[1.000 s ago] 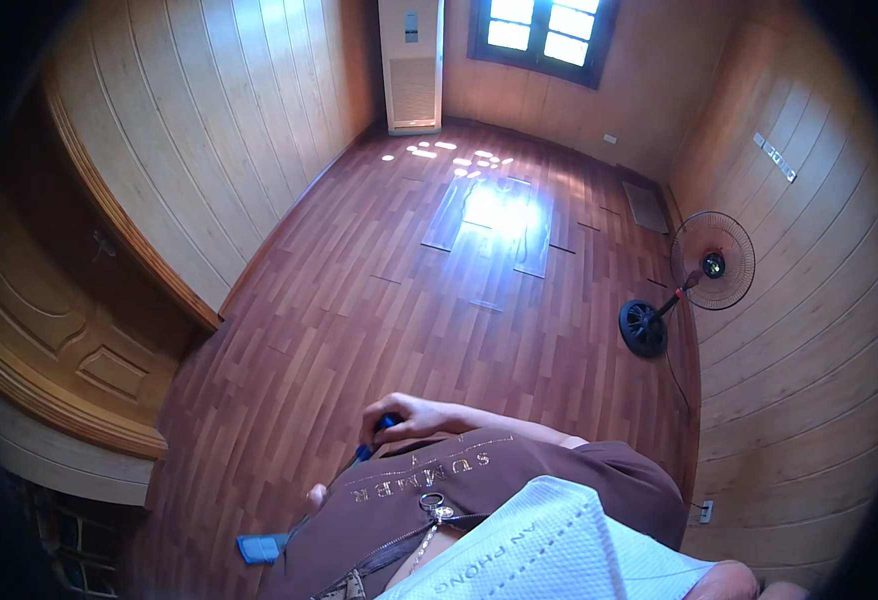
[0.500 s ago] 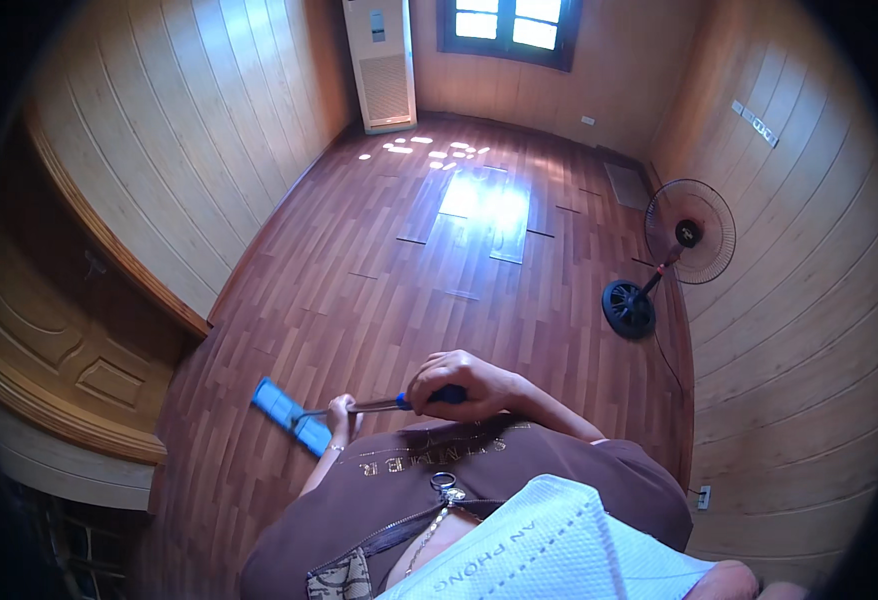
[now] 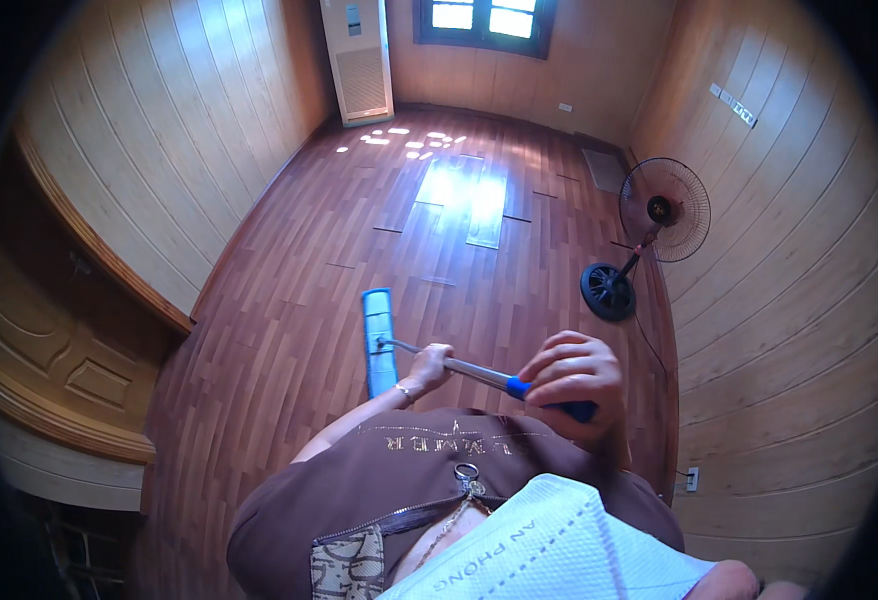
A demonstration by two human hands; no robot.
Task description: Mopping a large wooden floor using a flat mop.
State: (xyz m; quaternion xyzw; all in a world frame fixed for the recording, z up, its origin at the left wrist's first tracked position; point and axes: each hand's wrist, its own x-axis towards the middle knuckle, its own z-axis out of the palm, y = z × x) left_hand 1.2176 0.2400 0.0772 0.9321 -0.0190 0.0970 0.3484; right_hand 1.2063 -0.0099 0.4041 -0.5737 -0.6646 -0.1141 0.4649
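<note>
A flat mop (image 3: pixel 379 372) with a light blue rectangular head lies on the wood-plank floor (image 3: pixel 289 330), ahead of me and a little left. Its metal pole slants up from the head toward the right. Low on the pole, my left hand (image 3: pixel 427 368) is closed round it. At the upper end, my right hand (image 3: pixel 574 375) is at the dark blue grip, its fingers curled over and round the handle. Part of the grip shows below those fingers.
A standing fan (image 3: pixel 659 212) with a round black base is by the right wall, its cord trailing along the wall. A tall white air conditioner (image 3: pixel 357 70) stands in the far left corner. Some floor planks look raised near the sunlit patch. A wooden door (image 3: pixel 89 370) is at left.
The mop head has swung from the lower left to farther forward and right, and now points lengthwise away from me. Both hands have moved right with the pole.
</note>
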